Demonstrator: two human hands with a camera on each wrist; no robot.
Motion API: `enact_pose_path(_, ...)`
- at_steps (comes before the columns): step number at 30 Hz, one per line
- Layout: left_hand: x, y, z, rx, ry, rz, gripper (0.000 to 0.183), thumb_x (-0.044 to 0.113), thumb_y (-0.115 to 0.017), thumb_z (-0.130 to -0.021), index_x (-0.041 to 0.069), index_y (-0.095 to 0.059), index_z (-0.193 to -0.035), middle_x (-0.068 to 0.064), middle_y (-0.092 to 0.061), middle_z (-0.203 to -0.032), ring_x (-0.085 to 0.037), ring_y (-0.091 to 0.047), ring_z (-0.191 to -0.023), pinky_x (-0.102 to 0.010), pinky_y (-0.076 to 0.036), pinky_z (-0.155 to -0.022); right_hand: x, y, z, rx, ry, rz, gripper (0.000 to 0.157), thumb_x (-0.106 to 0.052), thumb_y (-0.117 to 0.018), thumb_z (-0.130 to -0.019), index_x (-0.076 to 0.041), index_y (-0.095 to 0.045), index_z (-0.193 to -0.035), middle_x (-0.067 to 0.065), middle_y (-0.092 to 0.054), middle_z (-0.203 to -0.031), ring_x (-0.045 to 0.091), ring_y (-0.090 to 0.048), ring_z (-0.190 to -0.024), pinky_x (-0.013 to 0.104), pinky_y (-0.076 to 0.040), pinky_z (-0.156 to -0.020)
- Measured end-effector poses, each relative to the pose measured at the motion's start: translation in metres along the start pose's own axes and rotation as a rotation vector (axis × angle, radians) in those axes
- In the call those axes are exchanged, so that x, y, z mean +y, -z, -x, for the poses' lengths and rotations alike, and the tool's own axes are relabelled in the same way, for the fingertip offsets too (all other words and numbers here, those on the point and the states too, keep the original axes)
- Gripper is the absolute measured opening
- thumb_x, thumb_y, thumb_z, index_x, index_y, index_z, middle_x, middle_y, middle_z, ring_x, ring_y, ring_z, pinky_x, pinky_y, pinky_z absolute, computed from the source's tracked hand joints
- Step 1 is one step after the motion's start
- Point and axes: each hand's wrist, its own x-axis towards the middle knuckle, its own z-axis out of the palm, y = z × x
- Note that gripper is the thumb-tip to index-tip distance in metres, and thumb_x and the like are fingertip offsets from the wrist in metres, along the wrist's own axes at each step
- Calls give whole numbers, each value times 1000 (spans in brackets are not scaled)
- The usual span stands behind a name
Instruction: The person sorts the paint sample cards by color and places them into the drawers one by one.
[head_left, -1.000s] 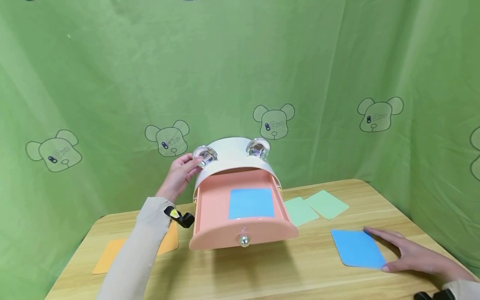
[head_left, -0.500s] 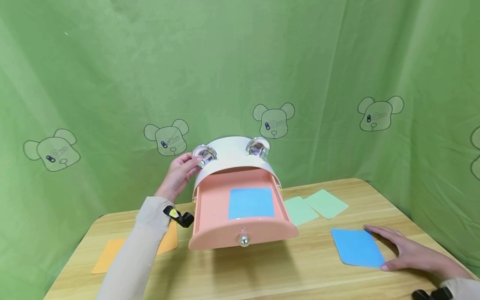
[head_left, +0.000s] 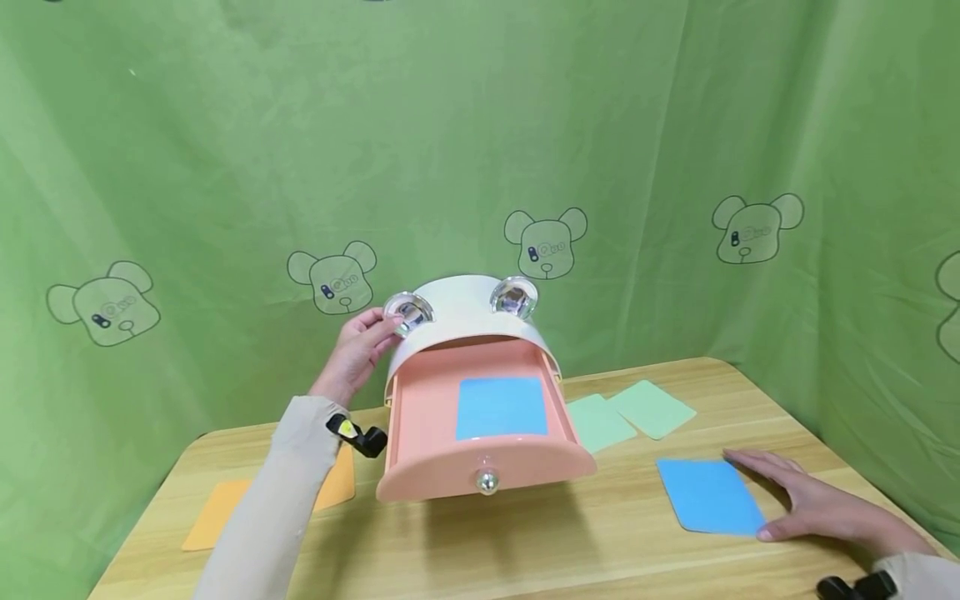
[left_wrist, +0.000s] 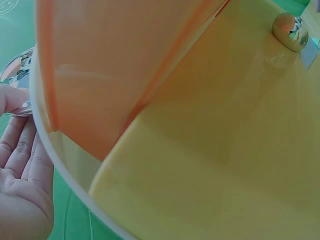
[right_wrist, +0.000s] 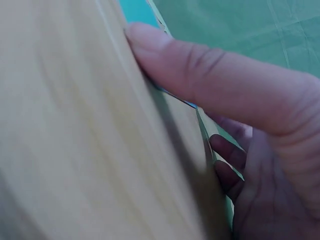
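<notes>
– Left hand [head_left: 356,350] to start with: what can be seen before it, from the left edge?
– Orange cards [head_left: 213,512] are laid on the wooden bench [head_left: 652,558], partly covered by the pale sleeve [head_left: 255,517]. A small black device [head_left: 366,440] is worn at the wrist.
– And how is that hand placed?
– The left silver eye [head_left: 411,312] of the white box [head_left: 461,304] is pinched by it, thumb in front and fingers behind.
– What about the box itself?
– Its pink drawer [head_left: 423,400] is pulled out. Inside, a blue card [head_left: 502,408] is laid flat near the front panel, to which a silver knob [head_left: 487,482] is fixed. A second silver eye [head_left: 514,297] is set on the top, and a shadow is cast on the bench below.
– Further right?
– Two pale green cards [head_left: 598,423] are placed beside the box, one just by the other. Nearer the front, another blue card [head_left: 708,496] is laid on the bench.
– Is that one being touched?
– Its near right corner is met by the thumb of the right hand [head_left: 813,504], which is held spread, the forefinger stretched out by the far right corner.
</notes>
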Motion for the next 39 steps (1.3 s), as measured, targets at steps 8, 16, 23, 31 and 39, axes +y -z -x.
enact_pose_path(8, 0, 0, 0, -7, -4, 5, 12, -3, -55, -90, 5, -56, -98, -2, -65, -97, -10, -64, -84, -16, -55, -81, 0, 0, -2, -5, 17, -1, 92, -9, -79, -63, -4, -34, -143, -29, -28, -142, -19, -15, -125, 2, -14, -82)
enact_pose_path(16, 0, 0, 1, -16, -3, 9, 13, -3, -55, -90, 5, -55, -99, -2, -64, -98, -10, -64, -85, -17, -55, -82, -1, 2, -4, -14, 36, 8, 92, -10, -78, -63, -3, -34, -143, -29, -27, -143, -18, -15, -125, 0, -12, -86)
enact_pose_path(23, 0, -1, 1, -12, -6, 15, 12, -4, -55, -90, 5, -56, -97, -2, -64, -98, -10, -64, -85, -17, -55, -82, -1, 2, -5, -15, 29, 17, 92, -11, -80, -61, -4, -37, -142, -30, -27, -140, -20, -16, -124, 1, -14, -84)
enact_pose_path(31, 1, -1, 1, -7, -4, 18, 11, -3, -55, -90, 6, -56, -96, -2, -65, -97, -10, -64, -84, -16, -55, -80, -2, 3, -7, -29, 9, 38, 89, -12, -81, -61, -7, -41, -140, -26, -35, -135, -21, -18, -119, 12, -23, -81)
enact_pose_path(39, 1, -1, 2, -5, -1, 26, 11, -4, -54, -90, 6, -56, -96, -1, -65, -97, -10, -64, -84, -16, -55, -80, -3, 4, -10, -35, -44, 80, 84, -17, -83, -60, -10, -46, -135, -15, -41, -129, -21, -18, -114, 18, -30, -80)
